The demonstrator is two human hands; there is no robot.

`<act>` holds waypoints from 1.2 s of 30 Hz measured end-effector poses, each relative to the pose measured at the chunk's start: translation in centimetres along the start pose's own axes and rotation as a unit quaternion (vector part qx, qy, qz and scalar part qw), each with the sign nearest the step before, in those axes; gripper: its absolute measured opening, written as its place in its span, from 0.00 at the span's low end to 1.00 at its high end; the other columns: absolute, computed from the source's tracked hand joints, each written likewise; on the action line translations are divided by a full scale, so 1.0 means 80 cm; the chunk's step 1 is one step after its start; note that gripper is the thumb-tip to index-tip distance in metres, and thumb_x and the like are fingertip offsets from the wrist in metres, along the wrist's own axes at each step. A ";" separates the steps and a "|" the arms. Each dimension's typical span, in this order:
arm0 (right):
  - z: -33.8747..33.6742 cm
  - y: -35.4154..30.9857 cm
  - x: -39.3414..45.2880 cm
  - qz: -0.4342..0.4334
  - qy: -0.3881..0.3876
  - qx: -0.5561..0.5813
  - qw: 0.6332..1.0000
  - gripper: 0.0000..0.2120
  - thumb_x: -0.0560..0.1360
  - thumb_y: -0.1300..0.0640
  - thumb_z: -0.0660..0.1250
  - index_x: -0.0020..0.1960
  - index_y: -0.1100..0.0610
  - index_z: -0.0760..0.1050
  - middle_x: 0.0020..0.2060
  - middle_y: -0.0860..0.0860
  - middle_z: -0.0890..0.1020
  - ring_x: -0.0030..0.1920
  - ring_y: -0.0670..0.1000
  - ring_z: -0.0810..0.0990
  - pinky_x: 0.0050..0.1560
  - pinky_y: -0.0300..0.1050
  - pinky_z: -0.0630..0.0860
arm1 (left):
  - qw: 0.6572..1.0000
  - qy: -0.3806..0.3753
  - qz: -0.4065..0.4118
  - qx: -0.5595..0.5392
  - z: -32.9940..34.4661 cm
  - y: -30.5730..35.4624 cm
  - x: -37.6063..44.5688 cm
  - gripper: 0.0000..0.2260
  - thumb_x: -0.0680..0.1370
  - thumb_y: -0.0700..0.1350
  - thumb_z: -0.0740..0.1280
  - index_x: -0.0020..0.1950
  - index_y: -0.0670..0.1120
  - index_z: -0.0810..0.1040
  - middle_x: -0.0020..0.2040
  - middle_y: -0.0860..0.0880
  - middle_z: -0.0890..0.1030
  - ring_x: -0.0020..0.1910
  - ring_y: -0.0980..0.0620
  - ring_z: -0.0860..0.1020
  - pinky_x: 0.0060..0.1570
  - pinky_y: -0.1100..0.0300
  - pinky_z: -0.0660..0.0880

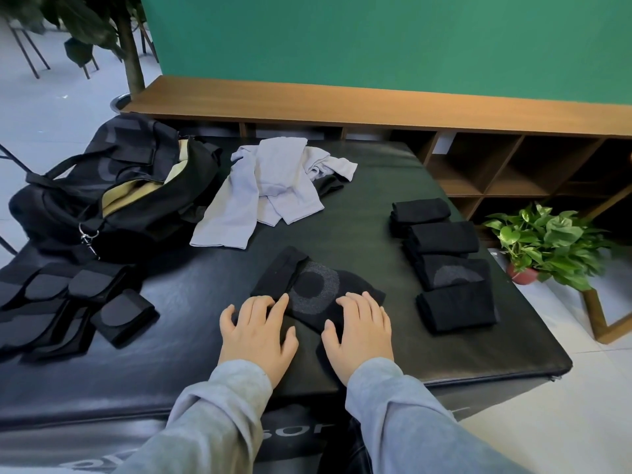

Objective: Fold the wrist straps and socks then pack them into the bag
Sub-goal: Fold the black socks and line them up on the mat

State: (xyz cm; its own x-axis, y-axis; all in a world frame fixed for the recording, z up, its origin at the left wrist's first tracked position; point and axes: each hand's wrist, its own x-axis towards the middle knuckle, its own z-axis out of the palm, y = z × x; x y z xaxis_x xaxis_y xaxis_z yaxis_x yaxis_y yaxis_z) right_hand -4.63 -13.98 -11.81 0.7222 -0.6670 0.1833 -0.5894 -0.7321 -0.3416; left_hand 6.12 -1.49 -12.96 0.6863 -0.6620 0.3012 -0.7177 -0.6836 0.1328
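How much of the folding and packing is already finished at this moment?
Done: four folded black pieces lie in a row at the right. In hand: left hand and right hand press a black sock flat. Left: the grey socks, the wrist straps, and packing the open bag.

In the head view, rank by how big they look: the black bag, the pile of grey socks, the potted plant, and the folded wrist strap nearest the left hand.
1. black bag
2. grey socks
3. potted plant
4. folded wrist strap

Place: gym or studio room, cannot tell which.
Signs: black padded mat (342,213), low wooden cubby shelf (478,172) along a green wall (376,39), pale tiled floor (547,398), potted plant (543,241).
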 end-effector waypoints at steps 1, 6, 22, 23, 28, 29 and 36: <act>-0.001 -0.001 -0.001 -0.010 0.007 0.008 1.000 0.26 0.70 0.43 0.49 0.59 0.53 0.75 0.60 0.49 0.77 0.65 0.54 0.72 0.65 0.53 0.66 | 1.000 -0.008 -0.008 0.006 0.000 0.000 0.000 0.25 0.71 0.57 0.54 0.61 0.49 0.78 0.53 0.50 0.77 0.58 0.48 0.73 0.61 0.42 0.57; -0.010 0.001 -0.008 -0.105 0.007 0.100 0.989 0.22 0.70 0.47 0.54 0.58 0.56 0.74 0.55 0.49 0.77 0.54 0.51 0.77 0.54 0.43 0.73 | 0.998 -0.046 -0.029 0.005 0.001 0.001 0.005 0.30 0.68 0.63 0.56 0.65 0.50 0.74 0.63 0.46 0.76 0.67 0.44 0.68 0.63 0.38 0.55; -0.011 0.006 -0.005 -0.037 -0.006 0.146 0.988 0.20 0.69 0.54 0.55 0.57 0.57 0.76 0.62 0.49 0.73 0.59 0.51 0.73 0.59 0.42 0.65 | 0.987 -0.037 0.129 -0.093 -0.005 -0.005 0.001 0.25 0.64 0.69 0.60 0.54 0.58 0.76 0.59 0.57 0.77 0.65 0.54 0.66 0.64 0.51 0.56; -0.014 0.006 -0.007 -0.044 -0.017 0.174 0.984 0.20 0.68 0.57 0.55 0.57 0.57 0.75 0.62 0.47 0.72 0.61 0.48 0.71 0.61 0.39 0.65 | 0.987 -0.039 0.131 -0.089 -0.005 -0.005 0.000 0.25 0.63 0.70 0.60 0.54 0.58 0.75 0.59 0.57 0.77 0.66 0.53 0.65 0.64 0.51 0.56; -0.021 0.004 -0.010 -0.022 -0.038 0.215 0.976 0.20 0.69 0.66 0.56 0.60 0.55 0.70 0.64 0.35 0.61 0.50 0.42 0.72 0.51 0.37 0.69 | 0.979 -0.011 0.151 -0.136 -0.004 -0.007 -0.002 0.18 0.66 0.65 0.61 0.52 0.61 0.72 0.60 0.55 0.77 0.66 0.51 0.65 0.65 0.52 0.57; -0.020 0.004 -0.009 -0.005 -0.042 0.209 0.977 0.20 0.71 0.69 0.56 0.61 0.55 0.69 0.65 0.34 0.60 0.49 0.44 0.73 0.50 0.39 0.70 | 0.976 -0.004 0.157 -0.149 -0.004 -0.007 -0.002 0.16 0.67 0.64 0.62 0.52 0.61 0.73 0.59 0.54 0.77 0.66 0.51 0.66 0.64 0.52 0.57; -0.017 0.006 -0.003 -0.019 -0.040 0.206 0.978 0.15 0.76 0.67 0.60 0.62 0.58 0.72 0.61 0.48 0.72 0.55 0.42 0.71 0.54 0.30 0.64 | 0.975 -0.025 0.157 -0.156 -0.005 -0.007 -0.003 0.24 0.66 0.66 0.62 0.57 0.56 0.73 0.60 0.56 0.76 0.66 0.56 0.66 0.64 0.56 0.58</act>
State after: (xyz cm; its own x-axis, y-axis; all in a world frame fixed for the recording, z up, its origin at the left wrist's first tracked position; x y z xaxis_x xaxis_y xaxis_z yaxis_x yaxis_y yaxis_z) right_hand -5.56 -14.37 -10.76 0.7764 -0.6154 0.1359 -0.3779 -0.6272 -0.6811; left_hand 6.35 -0.82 -12.68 0.4265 -0.8427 0.3286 -0.8889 -0.3233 0.3245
